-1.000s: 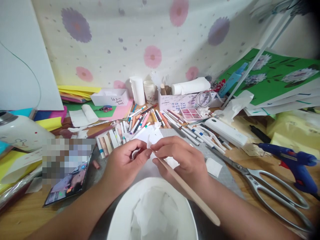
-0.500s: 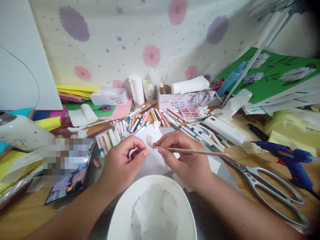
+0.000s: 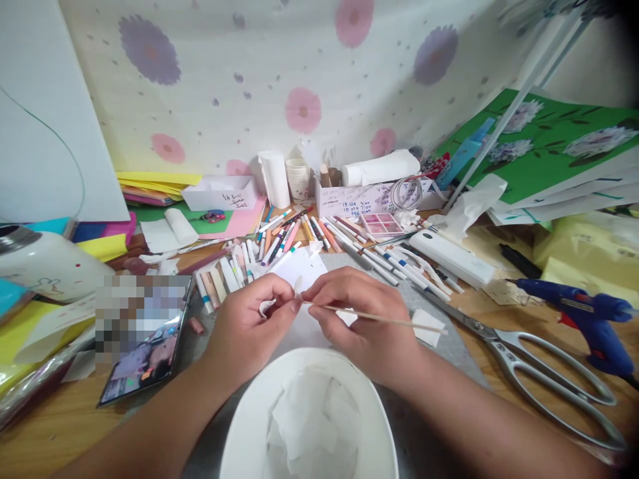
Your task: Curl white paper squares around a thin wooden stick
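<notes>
My right hand (image 3: 367,319) pinches a thin wooden stick (image 3: 394,320), whose far end points right past the palm. At the stick's left tip is a small pale paper piece (image 3: 298,286), standing up between both hands' fingertips. My left hand (image 3: 249,326) is closed, thumb and forefinger pressed together at that tip. Another curled white paper scrap (image 3: 267,307) shows inside its curled fingers. Below both hands sits a white bowl (image 3: 234,432) holding cut white paper pieces (image 3: 309,416). White paper (image 3: 302,332) lies on the mat beneath the hands.
Large scissors (image 3: 499,339) and a blue glue gun (image 3: 594,313) lie at right. A phone (image 3: 150,346) leans at left near a white flask (image 3: 44,266). Many markers (image 3: 279,243) spread behind my hands. A white paper box (image 3: 349,199) stands at the back.
My left thumb and forefinger have come together with the stick's tip and the paper piece, where a gap was before. The stick has tilted, its right end lower.
</notes>
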Tool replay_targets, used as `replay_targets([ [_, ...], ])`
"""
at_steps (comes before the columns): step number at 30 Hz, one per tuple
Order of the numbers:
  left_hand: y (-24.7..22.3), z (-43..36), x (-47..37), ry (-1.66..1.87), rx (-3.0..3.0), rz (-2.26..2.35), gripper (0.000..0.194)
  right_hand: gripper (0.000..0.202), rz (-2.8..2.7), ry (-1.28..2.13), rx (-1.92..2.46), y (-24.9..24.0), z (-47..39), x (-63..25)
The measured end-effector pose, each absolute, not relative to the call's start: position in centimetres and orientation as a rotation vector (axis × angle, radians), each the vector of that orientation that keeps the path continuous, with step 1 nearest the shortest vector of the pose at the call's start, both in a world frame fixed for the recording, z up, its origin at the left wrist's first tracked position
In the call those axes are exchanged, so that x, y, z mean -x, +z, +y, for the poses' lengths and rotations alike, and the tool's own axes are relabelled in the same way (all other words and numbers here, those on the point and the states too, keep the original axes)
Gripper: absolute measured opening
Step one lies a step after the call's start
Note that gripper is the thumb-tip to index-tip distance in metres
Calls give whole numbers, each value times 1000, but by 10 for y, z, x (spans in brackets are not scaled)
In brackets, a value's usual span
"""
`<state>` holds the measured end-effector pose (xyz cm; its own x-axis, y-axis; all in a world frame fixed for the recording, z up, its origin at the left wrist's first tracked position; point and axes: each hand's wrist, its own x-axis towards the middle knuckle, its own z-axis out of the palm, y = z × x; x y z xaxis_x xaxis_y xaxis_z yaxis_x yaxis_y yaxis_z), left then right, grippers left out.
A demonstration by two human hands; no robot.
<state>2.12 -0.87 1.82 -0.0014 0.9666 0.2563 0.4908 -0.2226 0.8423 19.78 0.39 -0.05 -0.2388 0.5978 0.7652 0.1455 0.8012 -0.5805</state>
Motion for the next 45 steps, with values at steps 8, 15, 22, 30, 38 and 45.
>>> replay_targets([
  [8, 14, -4, -4, 1048, -1499, 1293, 15, 14, -1305, 1172, 661, 6, 15, -215],
  [15, 21, -9, 5, 998, -1416, 1107, 14, 21, -1059, 1485, 582, 14, 27, -228],
  [22, 18, -12, 4, 1062, -1510, 1205, 15, 17, -1348, 1326, 503, 19, 6, -216],
  [30, 12, -15, 5, 1063, -1571, 1186, 16, 12, -1509, 1102, 570, 23, -2, -217],
  [38, 17, -13, 0, 1174, -1531, 1080, 13, 15, -1472, 1003, 661, 23, 0, -215],
  [45, 16, -6, -7, 1314, -1167, 1121, 17, 12, -1151, 1268, 609, 15, 17, -223],
])
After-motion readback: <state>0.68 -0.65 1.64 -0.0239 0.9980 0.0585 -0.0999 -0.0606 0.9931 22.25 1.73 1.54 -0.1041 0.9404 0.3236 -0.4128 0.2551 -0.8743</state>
